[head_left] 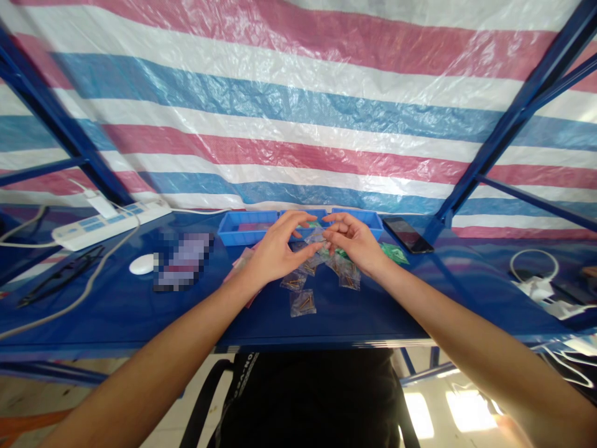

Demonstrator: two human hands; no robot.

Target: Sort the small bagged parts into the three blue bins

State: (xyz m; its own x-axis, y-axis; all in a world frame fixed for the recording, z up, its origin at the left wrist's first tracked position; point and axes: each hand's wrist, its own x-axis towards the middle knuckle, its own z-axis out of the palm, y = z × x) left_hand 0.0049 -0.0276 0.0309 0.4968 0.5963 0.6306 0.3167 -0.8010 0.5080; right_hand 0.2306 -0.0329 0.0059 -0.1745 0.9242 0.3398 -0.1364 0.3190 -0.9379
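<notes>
My right hand (353, 241) pinches a small clear plastic bag (316, 235) between thumb and fingers, above the blue table. Facing it from the left, my left hand (281, 247) has its thumb and fingers curved apart around the bag's other side; whether the thumb touches the bag I cannot tell. Below both hands lie several small clear bags with thin brass-coloured pieces inside, the nearest bag (303, 303) lying apart from the others. Green packets (394, 253) lie beside my right hand, and pink packets (240, 261) are partly covered by my left wrist.
Blue trays (247, 236) stand in a row behind my hands. A black phone (408, 235) lies to the right. On the left are a white power strip (112, 224), a cable, a white oval object (143, 264) and a blurred-out item (184, 261). A striped sheet (298, 124) hangs behind.
</notes>
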